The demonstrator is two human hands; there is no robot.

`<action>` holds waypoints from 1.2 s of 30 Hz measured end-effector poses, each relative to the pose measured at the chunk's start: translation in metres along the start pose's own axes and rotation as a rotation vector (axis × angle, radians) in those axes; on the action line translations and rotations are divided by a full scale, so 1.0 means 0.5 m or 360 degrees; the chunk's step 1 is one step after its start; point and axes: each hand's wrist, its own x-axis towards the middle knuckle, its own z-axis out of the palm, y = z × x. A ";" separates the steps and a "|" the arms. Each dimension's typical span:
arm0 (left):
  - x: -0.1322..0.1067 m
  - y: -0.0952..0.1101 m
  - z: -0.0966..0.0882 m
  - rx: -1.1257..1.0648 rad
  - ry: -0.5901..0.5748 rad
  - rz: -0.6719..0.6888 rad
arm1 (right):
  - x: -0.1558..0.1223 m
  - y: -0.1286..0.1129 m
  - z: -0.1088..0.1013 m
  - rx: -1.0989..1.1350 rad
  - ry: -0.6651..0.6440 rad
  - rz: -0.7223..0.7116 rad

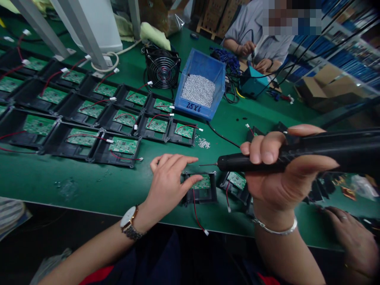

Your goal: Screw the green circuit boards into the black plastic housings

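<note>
My right hand [273, 170] is wrapped round a black electric screwdriver [326, 150], raised above the bench with its thin bit pointing left. My left hand [170, 178] has thumb and index finger apart, and nothing shows between them. The bit's tip is close to the index fingertip. Under that thumb lies a black plastic housing [209, 196] with a green circuit board [204, 182] in it. A red and black wire lead [196, 213] with a white plug hangs over its near side. Just right, another housing with a board [236, 180] is partly behind my right hand.
Several filled housings [115, 158] stand in rows at left. A blue bin of small screws [198, 91] and a fan [163, 68] stand behind; loose screws [203, 143] lie nearer. A co-worker [258, 43] works opposite, and another person's hand [350, 229] is at right.
</note>
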 end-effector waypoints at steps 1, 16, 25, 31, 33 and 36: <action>0.002 0.001 -0.003 -0.0010 0.0004 -0.0009 | -0.002 -0.013 0.006 0.0020 0.0001 0.0026; 0.008 0.021 -0.020 0.0102 0.0072 0.0364 | -0.033 -0.057 0.026 -0.0075 0.0093 0.0037; -0.019 0.020 0.015 0.0258 -0.0371 0.0358 | -0.080 -0.029 -0.041 -0.0099 -0.0051 -0.0034; -0.031 0.017 0.028 0.0322 -0.0471 0.0332 | -0.093 -0.013 -0.056 -0.0160 -0.0057 -0.0005; -0.030 0.017 0.028 0.0332 -0.0470 0.0340 | -0.094 -0.010 -0.056 -0.0171 -0.0047 0.0009; -0.029 0.016 0.026 0.0342 -0.0486 0.0340 | -0.096 -0.006 -0.054 -0.0141 -0.0058 0.0026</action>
